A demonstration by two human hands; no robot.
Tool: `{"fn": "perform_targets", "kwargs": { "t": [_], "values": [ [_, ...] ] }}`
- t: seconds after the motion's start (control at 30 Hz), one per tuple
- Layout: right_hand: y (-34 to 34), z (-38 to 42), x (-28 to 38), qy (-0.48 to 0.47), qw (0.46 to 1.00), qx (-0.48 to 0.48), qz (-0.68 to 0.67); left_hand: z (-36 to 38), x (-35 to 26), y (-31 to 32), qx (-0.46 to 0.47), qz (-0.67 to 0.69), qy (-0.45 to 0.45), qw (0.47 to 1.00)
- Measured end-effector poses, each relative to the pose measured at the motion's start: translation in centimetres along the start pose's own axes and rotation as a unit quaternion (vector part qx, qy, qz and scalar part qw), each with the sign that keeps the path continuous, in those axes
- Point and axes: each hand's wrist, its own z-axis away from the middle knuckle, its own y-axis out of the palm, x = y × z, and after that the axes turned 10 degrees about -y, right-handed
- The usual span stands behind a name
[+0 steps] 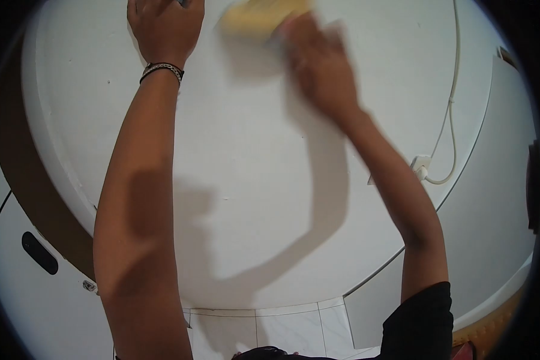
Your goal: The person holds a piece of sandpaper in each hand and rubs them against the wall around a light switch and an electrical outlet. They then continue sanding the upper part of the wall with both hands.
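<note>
A yellow sponge-like pad (252,18), smeared by motion, is held in my right hand (321,66) against or close over the white wall (252,150). Its shadow falls just below it. My right fingers are wrapped at the pad's right end, where a greyish edge shows. At the top left, my left hand (168,30) is raised in front of the same wall, its back toward me and a braided bracelet (162,71) on the wrist. The upper frame edge cuts off its fingers, and a small bluish-grey patch shows beside them; I cannot tell what it is.
On the right, a wall socket (422,163) holds a plug whose white cable (456,60) runs up the wall. A grey panel (462,210) stands beyond it. A brown frame (27,150) and a white door (18,294) with a black handle (40,252) are at left. White floor tiles (288,330) lie below.
</note>
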Motion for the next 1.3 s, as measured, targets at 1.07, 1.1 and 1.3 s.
{"fn": "perform_targets", "kwargs": {
  "t": [1.07, 1.1, 1.3],
  "values": [
    [0.8, 8.0, 8.2, -0.247, 0.914, 0.185, -0.264, -0.6, -1.8, -1.5, 0.075, 0.064, -0.005, 0.995],
    [0.6, 6.8, 6.4, -0.244, 0.921, 0.173, -0.249, -0.6, -1.4, -0.9, 0.072, 0.065, 0.000, 0.995],
    [-1.3, 1.2, -3.4, 0.109, 0.990, -0.060, 0.072, -0.3, -0.7, -0.4, 0.037, 0.029, -0.017, 0.999]
  ]
}}
